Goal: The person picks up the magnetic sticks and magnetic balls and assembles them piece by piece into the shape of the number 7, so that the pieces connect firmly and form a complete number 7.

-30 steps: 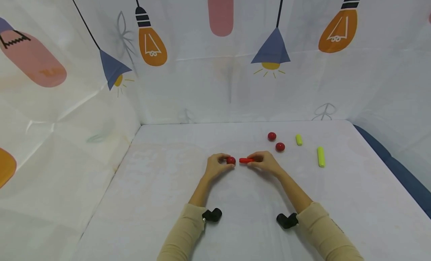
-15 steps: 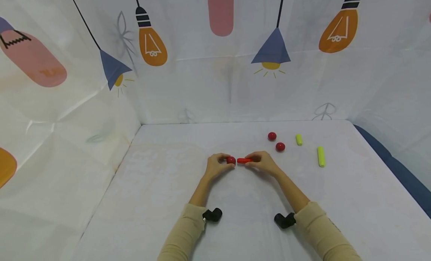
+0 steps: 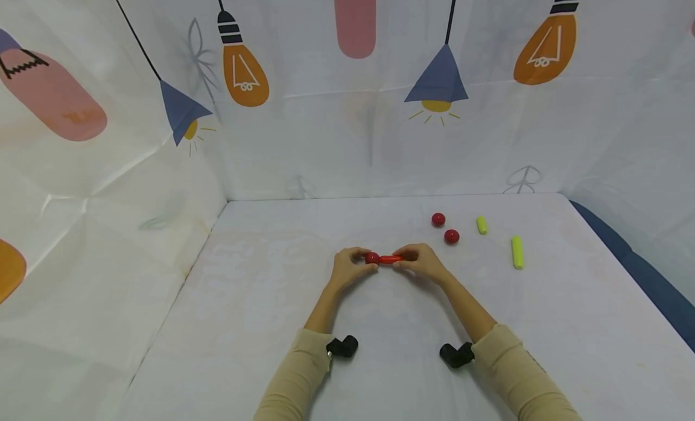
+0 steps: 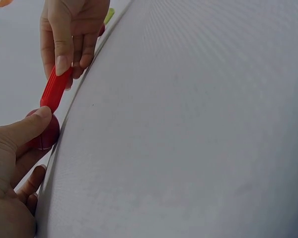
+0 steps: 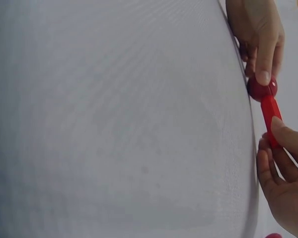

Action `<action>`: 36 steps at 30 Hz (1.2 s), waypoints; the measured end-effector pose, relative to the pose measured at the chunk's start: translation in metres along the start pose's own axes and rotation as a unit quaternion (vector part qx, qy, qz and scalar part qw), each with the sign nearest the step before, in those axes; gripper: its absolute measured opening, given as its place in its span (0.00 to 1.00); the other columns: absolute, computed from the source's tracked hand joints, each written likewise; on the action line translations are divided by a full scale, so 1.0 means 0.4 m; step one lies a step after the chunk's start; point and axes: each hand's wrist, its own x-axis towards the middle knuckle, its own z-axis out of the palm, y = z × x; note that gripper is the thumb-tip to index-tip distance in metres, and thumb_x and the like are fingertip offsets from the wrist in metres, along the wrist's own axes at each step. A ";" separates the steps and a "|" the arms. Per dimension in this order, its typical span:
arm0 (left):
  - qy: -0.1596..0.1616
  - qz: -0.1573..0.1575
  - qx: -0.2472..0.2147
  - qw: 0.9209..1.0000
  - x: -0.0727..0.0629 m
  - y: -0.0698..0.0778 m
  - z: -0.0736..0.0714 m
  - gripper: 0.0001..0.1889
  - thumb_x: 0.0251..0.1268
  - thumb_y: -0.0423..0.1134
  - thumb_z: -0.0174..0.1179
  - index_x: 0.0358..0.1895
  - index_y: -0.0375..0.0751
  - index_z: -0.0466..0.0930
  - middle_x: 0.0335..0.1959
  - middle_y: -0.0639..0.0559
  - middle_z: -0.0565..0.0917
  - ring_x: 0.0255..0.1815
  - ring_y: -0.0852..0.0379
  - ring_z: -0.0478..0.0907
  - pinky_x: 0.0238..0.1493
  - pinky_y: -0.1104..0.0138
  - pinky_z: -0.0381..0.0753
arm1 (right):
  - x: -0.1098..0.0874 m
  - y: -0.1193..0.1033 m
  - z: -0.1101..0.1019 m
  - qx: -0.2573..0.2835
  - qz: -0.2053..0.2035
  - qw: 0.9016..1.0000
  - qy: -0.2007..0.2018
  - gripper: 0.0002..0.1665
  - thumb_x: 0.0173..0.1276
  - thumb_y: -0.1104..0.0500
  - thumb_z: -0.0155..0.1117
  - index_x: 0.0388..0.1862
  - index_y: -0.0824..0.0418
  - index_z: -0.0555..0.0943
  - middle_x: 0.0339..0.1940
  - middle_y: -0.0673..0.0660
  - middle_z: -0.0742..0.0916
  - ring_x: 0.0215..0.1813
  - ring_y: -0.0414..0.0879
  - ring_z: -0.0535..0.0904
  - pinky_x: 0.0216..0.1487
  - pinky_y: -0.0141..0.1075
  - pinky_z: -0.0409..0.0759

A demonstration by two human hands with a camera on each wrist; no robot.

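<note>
Near the middle of the table, my left hand [image 3: 346,268] pinches a dark red ball [image 3: 371,258] between thumb and fingers. From the other side my right hand [image 3: 425,262] grips a bright red ribbed stick [image 3: 388,259], its left end touching the ball. In the left wrist view the stick [image 4: 53,90] meets the ball [image 4: 50,133] close to the left thumb tip. The right wrist view has the stick [image 5: 270,110] end against the ball [image 5: 258,90] as well. Whether the stick enters a hole in the ball is hidden.
Two more red balls [image 3: 451,236] lie beyond my right hand. Farther right are a short yellow-green stick [image 3: 481,225] and a longer yellow-green stick [image 3: 517,253]. A white sheet with printed lamps [image 3: 436,77] hangs behind the white table [image 3: 260,300].
My right hand has moved left with the red stick, closing the gap until its end touches the ball. The left hand and the ball have stayed in place.
</note>
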 end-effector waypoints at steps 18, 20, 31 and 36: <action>0.007 0.001 0.009 1.000 0.000 -0.006 0.001 0.20 0.46 0.41 0.73 0.44 0.35 0.84 0.40 0.44 0.85 0.42 0.50 0.77 0.46 0.61 0.74 | -0.004 -0.007 -0.002 0.005 0.008 1.000 0.002 0.19 0.60 0.60 0.68 0.48 0.70 0.81 0.42 0.64 0.86 0.42 0.51 0.81 0.45 0.40 0.79; 0.006 0.000 0.005 1.000 0.000 -0.008 0.001 0.20 0.47 0.40 0.73 0.44 0.35 0.84 0.40 0.44 0.85 0.43 0.50 0.77 0.47 0.60 0.75 | -0.004 -0.007 -0.002 0.007 0.010 1.000 0.002 0.19 0.60 0.60 0.68 0.48 0.70 0.81 0.42 0.63 0.86 0.42 0.51 0.81 0.45 0.40 0.79; 0.008 -0.008 -0.019 1.000 0.001 -0.007 -0.010 0.20 0.48 0.38 0.73 0.45 0.33 0.83 0.43 0.43 0.84 0.46 0.48 0.78 0.50 0.58 0.76 | 0.010 0.003 0.005 -0.009 0.008 1.000 -0.004 0.20 0.61 0.59 0.67 0.49 0.70 0.81 0.44 0.63 0.86 0.45 0.52 0.81 0.49 0.44 0.79; 0.013 -0.010 -0.013 1.000 0.001 -0.007 -0.015 0.20 0.48 0.37 0.72 0.46 0.33 0.83 0.44 0.43 0.84 0.46 0.48 0.77 0.51 0.58 0.75 | 0.012 0.004 0.002 -0.010 0.007 1.000 -0.003 0.20 0.62 0.59 0.66 0.49 0.71 0.80 0.43 0.63 0.86 0.44 0.52 0.80 0.49 0.45 0.79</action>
